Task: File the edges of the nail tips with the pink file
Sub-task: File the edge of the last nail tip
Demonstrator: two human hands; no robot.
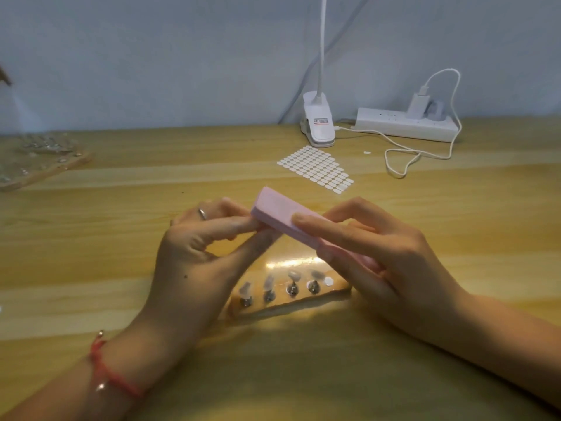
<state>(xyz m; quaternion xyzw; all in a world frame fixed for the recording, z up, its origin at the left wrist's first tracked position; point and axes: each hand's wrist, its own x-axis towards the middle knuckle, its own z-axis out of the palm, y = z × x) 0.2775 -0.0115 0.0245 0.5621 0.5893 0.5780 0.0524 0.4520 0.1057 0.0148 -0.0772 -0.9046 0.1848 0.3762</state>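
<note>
Pink file [291, 220]: it was held in the air above the counter [455, 208], slanting from the right hand over to the left hand.
Right hand [379, 256]: its fingers were wrapped round the near end of the file, with the first finger lying flat on top.
Left hand [194, 247]: thumb and first finger were pressed together just under the file's far end, pinching a small thing the file hid.
Nail tips [293, 276]: four clear ones stood in a row on little metal pegs on a wooden block [303, 302], on the counter below the hands.
Sticker sheet [315, 168]: it lay farther back, near a white clip lamp [317, 123] and a power strip [403, 124].
</note>
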